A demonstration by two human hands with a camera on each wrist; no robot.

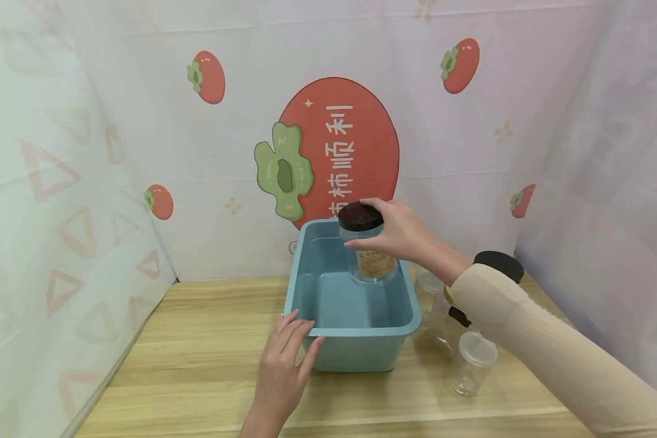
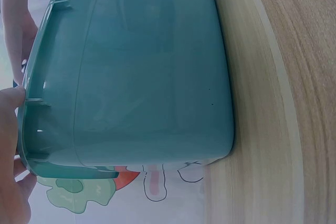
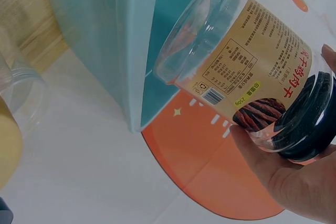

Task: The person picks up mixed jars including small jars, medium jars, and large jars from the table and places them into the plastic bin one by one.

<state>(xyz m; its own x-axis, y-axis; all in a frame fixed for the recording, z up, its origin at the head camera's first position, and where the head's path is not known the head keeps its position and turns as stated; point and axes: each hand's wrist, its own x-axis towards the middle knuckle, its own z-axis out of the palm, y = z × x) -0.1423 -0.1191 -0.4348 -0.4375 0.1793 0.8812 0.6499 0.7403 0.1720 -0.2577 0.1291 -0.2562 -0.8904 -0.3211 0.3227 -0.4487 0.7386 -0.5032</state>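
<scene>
My right hand (image 1: 402, 231) grips a clear plastic jar (image 1: 372, 264) near its black lid (image 1: 359, 216). The jar is tilted over the right side of a blue plastic basin (image 1: 356, 353), its base within the basin's outline. In the right wrist view, a tan label (image 3: 252, 56) with a picture of dark strips shows on the jar (image 3: 205, 30); I see no contents through its clear lower end. My left hand (image 1: 281, 359) rests with relaxed fingers on the basin's near left corner, fingertips over the rim and thumb at the outer front, also seen in the left wrist view.
Several clear jars stand on the wooden table (image 1: 208, 359) right of the basin, one (image 1: 473, 365) nearest the front and another with a black lid (image 1: 498, 265), partly hidden by my right sleeve (image 1: 553, 353). A white cloth with persimmon prints (image 1: 339, 146) hangs behind.
</scene>
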